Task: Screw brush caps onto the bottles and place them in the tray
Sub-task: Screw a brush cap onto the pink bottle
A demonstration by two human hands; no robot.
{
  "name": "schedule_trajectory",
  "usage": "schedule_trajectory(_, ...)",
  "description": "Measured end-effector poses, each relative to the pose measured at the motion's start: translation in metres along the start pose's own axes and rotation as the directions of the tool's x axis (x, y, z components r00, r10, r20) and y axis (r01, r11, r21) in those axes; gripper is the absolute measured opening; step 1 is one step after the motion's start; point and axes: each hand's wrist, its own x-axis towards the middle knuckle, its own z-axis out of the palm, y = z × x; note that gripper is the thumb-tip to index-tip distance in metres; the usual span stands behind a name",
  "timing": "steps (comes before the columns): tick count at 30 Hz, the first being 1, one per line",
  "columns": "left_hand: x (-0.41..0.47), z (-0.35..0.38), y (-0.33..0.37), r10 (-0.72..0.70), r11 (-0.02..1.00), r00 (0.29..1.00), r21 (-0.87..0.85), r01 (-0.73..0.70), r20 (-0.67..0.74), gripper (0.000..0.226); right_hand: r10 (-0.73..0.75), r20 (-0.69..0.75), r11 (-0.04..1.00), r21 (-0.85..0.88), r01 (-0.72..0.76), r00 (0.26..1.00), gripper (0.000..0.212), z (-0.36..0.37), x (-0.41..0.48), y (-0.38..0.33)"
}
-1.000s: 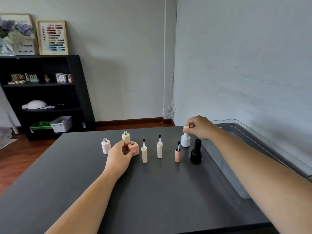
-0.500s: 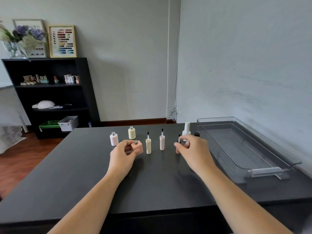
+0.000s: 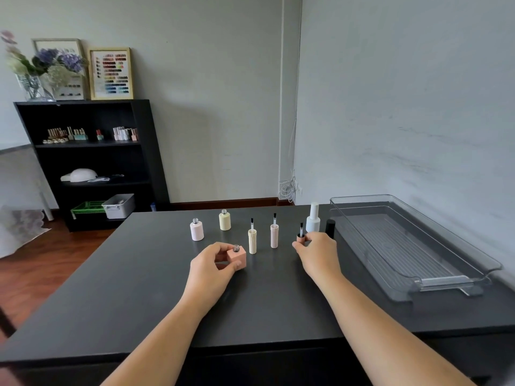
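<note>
Peach bottle (image 3: 237, 256), square and uncapped, is standing on the dark table (image 3: 139, 302) just in front of the person. The left hand (image 3: 211, 267) is gripping it, with fingers curling round its back and the thumb pressing its near side.

To its right, the right hand (image 3: 317, 252) is pinching the peach brush cap (image 3: 300, 237) low down between thumb and fingertips. The cap is standing upside down on the table with its brush pointing up.

Between the two hands, a cream brush cap (image 3: 252, 241) and a pink brush cap (image 3: 274, 235) are standing the same way, bristles up, a little apart.

Behind the left hand, a pink bottle (image 3: 197, 230) and a cream bottle (image 3: 224, 220) are standing open.

Behind the right hand, a white bottle (image 3: 313, 218) and a black bottle (image 3: 330, 227) are standing with caps already on; the hand is partly hiding the black one.

At the far right, a clear plastic tray (image 3: 404, 246) is lying lengthwise on the table, close to the black bottle.

A black shelf (image 3: 92, 162) is standing against the back wall.
</note>
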Motion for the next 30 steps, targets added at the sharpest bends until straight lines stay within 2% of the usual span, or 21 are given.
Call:
schedule_trajectory(4,0.0,-0.001,0.0,0.006,1.0,1.0,-0.001,-0.006,-0.003,0.025,-0.073,0.047,0.992,0.108,0.067,0.996,0.014,-0.002,-0.006,0.002)
schedule_trajectory(9,-0.003,-0.001,0.006,0.059,0.998,0.998,-0.031,-0.059,-0.011,0.029,-0.251,0.076,0.945,0.235,0.227,0.965,0.016,-0.004,-0.028,-0.004)
schedule_trajectory(15,-0.015,0.003,0.012,0.13,0.99,0.991,-0.045,-0.132,-0.044,0.035,-0.309,0.3,0.883,0.444,0.154,0.903,0.022,-0.002,-0.053,-0.007)
schedule_trajectory(23,-0.015,0.006,0.01,0.105,0.995,0.994,0.006,-0.105,-0.038,0.028,-0.388,0.183,0.87,0.396,0.294,0.903,0.02,-0.005,-0.056,-0.002)
schedule_trajectory(26,-0.014,0.006,0.007,0.095,0.995,0.994,0.009,-0.095,-0.051,0.025,-0.374,0.128,0.838,0.471,0.275,0.919,0.013,-0.007,-0.056,-0.001)
schedule_trajectory(30,-0.017,0.006,0.009,0.159,0.987,0.986,0.036,-0.157,-0.041,0.023,-0.343,0.095,0.772,0.595,0.223,0.935,0.005,-0.008,-0.056,0.001)
